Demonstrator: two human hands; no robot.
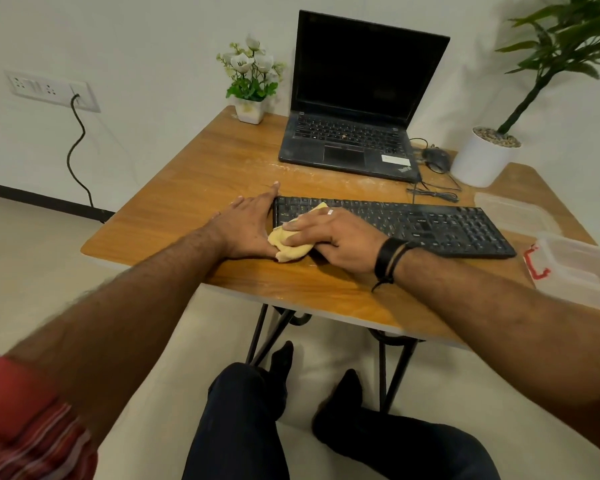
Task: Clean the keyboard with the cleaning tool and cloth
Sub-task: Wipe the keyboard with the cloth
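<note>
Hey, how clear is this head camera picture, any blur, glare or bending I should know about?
Head view: soft, even room light, no glare on the dark laptop screen. Wide-angle bending curves the table edges and wall. The keyboard, cloth, left hand and right hand look sharp; the red sleeve and the container at the frame's edges are blurred.

The orange-brown wood-grain tabletop [194,188] has a smooth, faintly sheened finish dulled by pale dusty smears. The long black plastic keyboard [430,226] looks matt. The soft yellow cloth [291,247] is nappy and crumpled. The clear plastic lidded box [579,268] is glossy, and the round white plant pot [478,164] is smooth.
</note>
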